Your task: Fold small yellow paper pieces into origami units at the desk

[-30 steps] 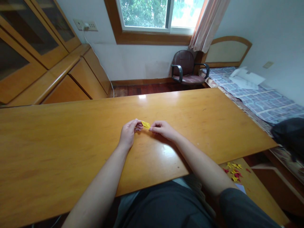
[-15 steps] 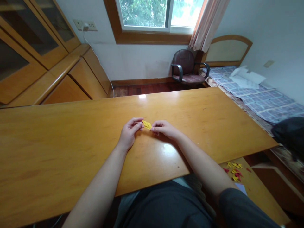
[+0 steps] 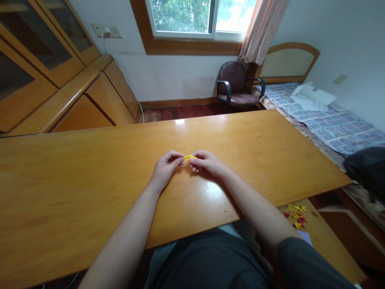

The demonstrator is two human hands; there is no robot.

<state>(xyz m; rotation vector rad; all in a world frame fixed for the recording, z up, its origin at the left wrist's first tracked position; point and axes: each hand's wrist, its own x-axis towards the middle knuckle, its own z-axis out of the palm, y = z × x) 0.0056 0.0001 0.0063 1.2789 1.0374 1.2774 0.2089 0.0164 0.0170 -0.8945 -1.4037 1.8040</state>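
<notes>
no readable text, no legible labels or brands, no numbers, no signs

Looks like a bedrm in a home: bed (image 3: 319, 144) w/ wooden headboard (image 3: 284, 64) & plaid cover (image 3: 333, 128) along R wall (image 3: 351, 44), pinkish curtain (image 3: 264, 32) at window (image 3: 183, 35), trees (image 3: 180, 16) outside. Also wooden cabinet (image 3: 67, 60) w/ glass drs on L, maroon armchair (image 3: 233, 78) nr window, long wooden table (image 3: 105, 180), reddish-brown flr (image 3: 183, 112).

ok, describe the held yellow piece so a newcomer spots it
Find the long wooden table before the window. Near its middle, the left hand and right hand meet at a small folded yellow piece. Unlike the yellow and red pieces on the lower surface at right, it is held.
</notes>
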